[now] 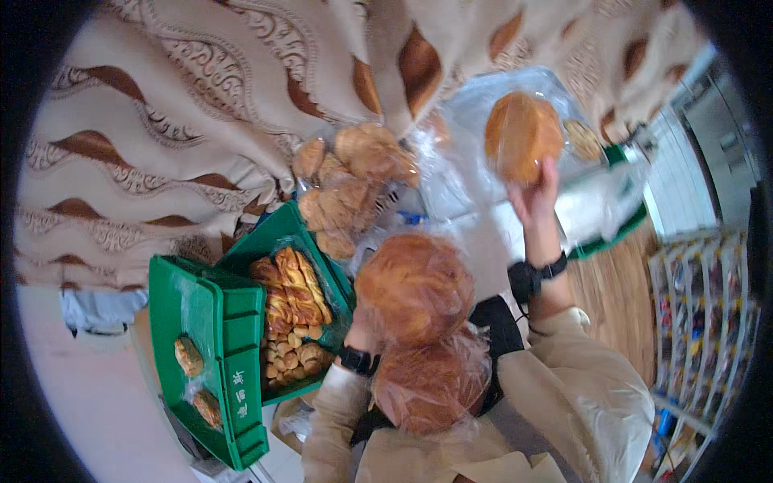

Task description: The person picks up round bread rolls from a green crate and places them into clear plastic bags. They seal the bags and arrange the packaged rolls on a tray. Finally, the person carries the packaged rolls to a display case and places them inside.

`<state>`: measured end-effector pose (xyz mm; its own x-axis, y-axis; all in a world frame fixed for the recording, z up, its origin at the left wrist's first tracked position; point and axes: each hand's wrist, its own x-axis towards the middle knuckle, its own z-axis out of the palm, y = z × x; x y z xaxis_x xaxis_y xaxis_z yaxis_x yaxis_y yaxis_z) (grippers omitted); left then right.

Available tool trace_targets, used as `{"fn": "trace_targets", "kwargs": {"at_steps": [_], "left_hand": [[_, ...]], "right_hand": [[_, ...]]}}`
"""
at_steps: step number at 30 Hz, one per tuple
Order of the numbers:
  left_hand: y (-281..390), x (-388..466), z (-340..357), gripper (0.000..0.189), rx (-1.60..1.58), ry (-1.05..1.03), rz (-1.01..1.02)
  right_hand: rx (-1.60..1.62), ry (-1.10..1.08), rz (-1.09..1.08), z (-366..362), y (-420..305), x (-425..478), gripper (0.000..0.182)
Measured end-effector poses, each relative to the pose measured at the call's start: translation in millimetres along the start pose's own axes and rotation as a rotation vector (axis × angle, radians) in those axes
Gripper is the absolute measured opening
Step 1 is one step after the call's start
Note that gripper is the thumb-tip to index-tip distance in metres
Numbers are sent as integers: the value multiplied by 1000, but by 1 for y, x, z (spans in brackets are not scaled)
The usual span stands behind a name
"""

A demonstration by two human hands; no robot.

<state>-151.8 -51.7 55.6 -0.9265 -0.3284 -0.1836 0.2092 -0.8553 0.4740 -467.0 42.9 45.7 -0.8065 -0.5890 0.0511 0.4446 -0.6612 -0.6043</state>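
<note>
My left hand (364, 329) grips a clear plastic bag holding two large round brown loaves (416, 290); the loaves hide most of its fingers. Farther out, my right hand (534, 196) has its fingers on the near end of a single golden-brown loaf (522, 136) in clear wrap. That loaf is over a plastic-covered tray (465, 187). Between the hands and the curtain is a clear bag of several smaller brown breads (356, 181). A flat pale baked piece (581, 139) lies right of the single loaf.
At left, a green crate (338, 284) holds glazed twisted pastries (293, 290) and small round biscuits (290, 356). Beside it, another green crate (241, 374) contains two small wrapped breads (207, 407). A patterned curtain (241, 78) hangs behind. A wire rack (700, 314) stands at right.
</note>
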Motion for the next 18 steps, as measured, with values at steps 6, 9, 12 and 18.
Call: {"fn": "trace_targets", "kwargs": {"at_steps": [6,9,12,18], "left_hand": [[-32,0,39,61,30,-289,-309],[-75,-2,70,60,46,-431,-501],[-133,-7,98,60,75,-570,-709],[-277,-11,177,59,203,-764,-1069]], "right_hand": [[90,-220,24,-1,-95,-255,74],[-69,-215,-87,0,-127,-371,78],[-205,-143,-202,3,-138,-473,83],[-362,19,-480,-34,-168,-591,92]]}}
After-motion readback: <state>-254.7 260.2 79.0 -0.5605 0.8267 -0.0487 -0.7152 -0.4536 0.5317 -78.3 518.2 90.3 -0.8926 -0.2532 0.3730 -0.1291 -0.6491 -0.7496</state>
